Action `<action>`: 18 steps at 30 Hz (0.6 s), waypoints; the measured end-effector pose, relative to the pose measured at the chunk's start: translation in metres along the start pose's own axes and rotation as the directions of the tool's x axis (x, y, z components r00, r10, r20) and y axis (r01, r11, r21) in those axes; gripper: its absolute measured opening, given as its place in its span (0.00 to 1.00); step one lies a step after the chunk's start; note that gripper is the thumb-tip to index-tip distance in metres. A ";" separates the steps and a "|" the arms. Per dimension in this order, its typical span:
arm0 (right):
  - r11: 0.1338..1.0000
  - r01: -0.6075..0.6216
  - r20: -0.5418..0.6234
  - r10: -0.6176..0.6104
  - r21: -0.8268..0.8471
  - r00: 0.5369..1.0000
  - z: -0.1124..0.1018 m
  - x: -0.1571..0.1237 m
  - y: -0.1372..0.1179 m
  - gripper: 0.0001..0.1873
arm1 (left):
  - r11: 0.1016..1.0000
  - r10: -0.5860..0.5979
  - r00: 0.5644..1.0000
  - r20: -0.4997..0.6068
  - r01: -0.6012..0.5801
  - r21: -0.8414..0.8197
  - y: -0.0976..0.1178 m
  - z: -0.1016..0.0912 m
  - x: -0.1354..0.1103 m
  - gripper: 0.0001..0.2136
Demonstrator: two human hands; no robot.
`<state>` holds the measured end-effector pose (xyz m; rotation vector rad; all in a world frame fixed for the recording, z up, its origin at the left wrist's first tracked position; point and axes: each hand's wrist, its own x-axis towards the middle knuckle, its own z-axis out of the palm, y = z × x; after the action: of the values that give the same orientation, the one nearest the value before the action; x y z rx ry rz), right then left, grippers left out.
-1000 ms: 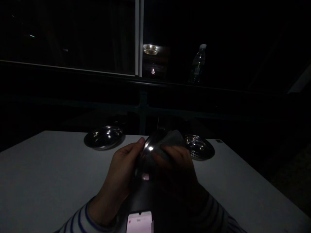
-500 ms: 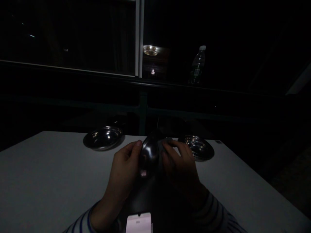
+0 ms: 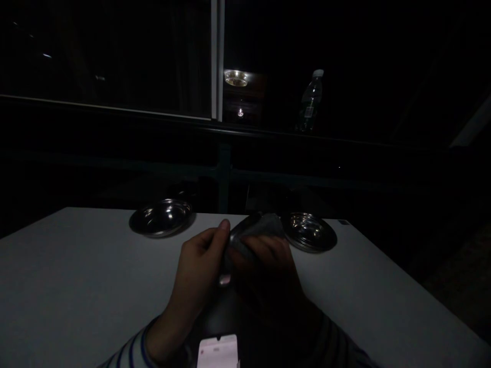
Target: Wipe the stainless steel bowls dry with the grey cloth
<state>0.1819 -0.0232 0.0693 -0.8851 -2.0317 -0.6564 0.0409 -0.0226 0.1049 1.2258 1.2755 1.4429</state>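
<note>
In the middle, my left hand (image 3: pixel 201 260) grips the edge of a shiny metal bowl (image 3: pixel 238 231), its thumb on the rim. The bowl is tilted up on its side and largely hidden behind my right hand (image 3: pixel 263 260). That hand's fingers are bent over a thin grey cloth (image 3: pixel 271 225) and press it against the bowl's face. The cloth sticks out above the knuckles. Deep shadow hides much of the right hand and the bowl's lower part.
One metal bowl (image 3: pixel 161 219) sits at the back left of the white table (image 3: pixel 95 286); stacked metal bowls (image 3: pixel 310 232) stand at the back right. A lit phone (image 3: pixel 218 352) is at the near edge. Behind are a dark window and a plastic bottle (image 3: pixel 311 102).
My right hand has moved left with the cloth, from beside the bowl's right edge to across its face, covering most of it. My left hand keeps its hold.
</note>
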 end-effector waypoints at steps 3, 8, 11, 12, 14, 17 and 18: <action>0.990 -0.138 -0.020 0.139 0.020 0.990 0.000 0.001 0.005 0.14 | 1.000 -0.029 0.999 0.013 0.029 0.013 -0.002 -0.001 0.001 0.20; 0.973 -0.230 -0.013 0.230 0.029 0.973 -0.002 0.001 0.005 0.15 | 0.999 -0.053 0.998 0.035 0.052 0.011 -0.001 0.001 0.000 0.20; 1.000 -0.014 0.030 0.014 0.013 0.999 -0.003 0.001 -0.003 0.16 | 0.998 -0.066 0.997 0.045 0.067 -0.021 -0.001 0.001 -0.001 0.20; 1.000 -0.012 0.037 0.011 0.015 0.999 -0.003 0.001 -0.003 0.16 | 0.996 -0.079 0.996 0.047 0.081 -0.039 -0.001 0.001 -0.001 0.20; 0.991 -0.132 0.017 0.131 0.031 0.991 -0.003 0.002 0.002 0.14 | 0.991 -0.112 0.993 0.048 0.115 -0.070 -0.001 0.002 -0.001 0.21; 0.947 -0.316 0.012 0.316 0.059 0.949 -0.003 0.004 0.010 0.13 | 0.986 -0.137 0.990 0.039 0.141 -0.093 -0.001 0.002 -0.001 0.21; 0.949 -0.312 0.016 0.311 0.055 0.950 -0.003 0.003 0.009 0.13 | 0.985 -0.138 0.990 0.034 0.140 -0.102 0.000 0.002 0.000 0.20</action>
<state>0.1891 -0.0184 0.0751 -1.1454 -1.8515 -0.4182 0.0429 -0.0227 0.1047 1.0627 1.2276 1.3700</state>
